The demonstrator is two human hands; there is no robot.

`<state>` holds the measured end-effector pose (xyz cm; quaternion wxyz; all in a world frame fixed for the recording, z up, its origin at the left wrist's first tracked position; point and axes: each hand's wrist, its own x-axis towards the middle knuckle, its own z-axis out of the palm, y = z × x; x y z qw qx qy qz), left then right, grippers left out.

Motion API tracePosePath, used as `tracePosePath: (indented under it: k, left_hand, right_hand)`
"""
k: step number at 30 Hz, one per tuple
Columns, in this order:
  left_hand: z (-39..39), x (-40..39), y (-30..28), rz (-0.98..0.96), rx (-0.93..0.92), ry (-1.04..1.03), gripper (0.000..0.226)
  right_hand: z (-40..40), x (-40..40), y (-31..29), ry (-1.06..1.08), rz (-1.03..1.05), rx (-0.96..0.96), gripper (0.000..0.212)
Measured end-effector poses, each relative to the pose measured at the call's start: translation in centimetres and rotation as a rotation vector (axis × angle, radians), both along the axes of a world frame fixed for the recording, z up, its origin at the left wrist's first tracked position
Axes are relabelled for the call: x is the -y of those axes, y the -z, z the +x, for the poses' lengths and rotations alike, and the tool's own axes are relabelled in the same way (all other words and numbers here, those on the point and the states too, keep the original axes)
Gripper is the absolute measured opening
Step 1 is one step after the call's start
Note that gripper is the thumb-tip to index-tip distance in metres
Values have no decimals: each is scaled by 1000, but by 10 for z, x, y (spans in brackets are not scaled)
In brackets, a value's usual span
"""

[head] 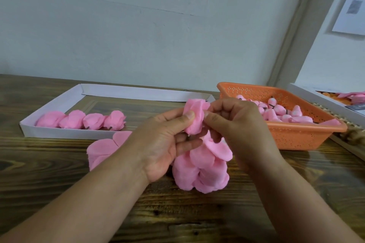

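Your left hand (164,144) and right hand (237,124) meet above the dark wooden bench (49,163), near its middle. The fingers and thumbs of both pinch a rolled pink fabric flower bud (194,120), held upright between them. A bunch of pink fabric petals (203,169) hangs beneath your hands, reaching the bench. Behind left, a shallow white cardboard tray (59,133) holds four pink fabric flowers (83,120). Behind right stands an orange perforated plastic basket (296,136) containing small pink buds (276,113).

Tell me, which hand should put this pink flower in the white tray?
Probably the left hand: its thumb pinches the pink flower, and the white tray lies on that side, away from the right hand.
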<state>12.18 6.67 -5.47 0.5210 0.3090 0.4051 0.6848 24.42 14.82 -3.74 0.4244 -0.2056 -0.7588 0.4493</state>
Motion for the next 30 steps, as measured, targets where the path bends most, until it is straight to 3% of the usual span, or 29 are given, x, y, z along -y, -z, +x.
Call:
tracePosePath:
  k: [7, 11, 14, 19, 22, 24, 27, 30]
  left_hand:
    - [8, 4, -1, -20, -170, -102, 25]
    - [7, 1, -2, -28, -175, -209, 18]
    - [10, 2, -1, -44, -171, -269, 16]
    - [17, 1, 5, -54, -239, -299, 18]
    - [17, 3, 2, -8, -227, -225, 17]
    - [15, 5, -1, 61, -169, -104, 31]
    - [12, 6, -6, 108, -43, 93, 39]
    - [8, 7, -6, 107, 44, 230, 33]
  right_hand:
    - [-11, 11, 8, 217, 234, 57, 23]
    - [-12, 15, 10, 172, 360, 79, 19]
    - [-14, 21, 14, 179, 482, 234, 11]
    - [-22, 24, 22, 428, 683, 265, 24]
    - [-18, 19, 18, 396, 626, 193, 26]
    - [-13, 15, 14, 308, 494, 78, 29]
    - [-9, 15, 8, 126, 338, -12, 19]
    - [-9, 22, 7, -30, 363, -2, 9]
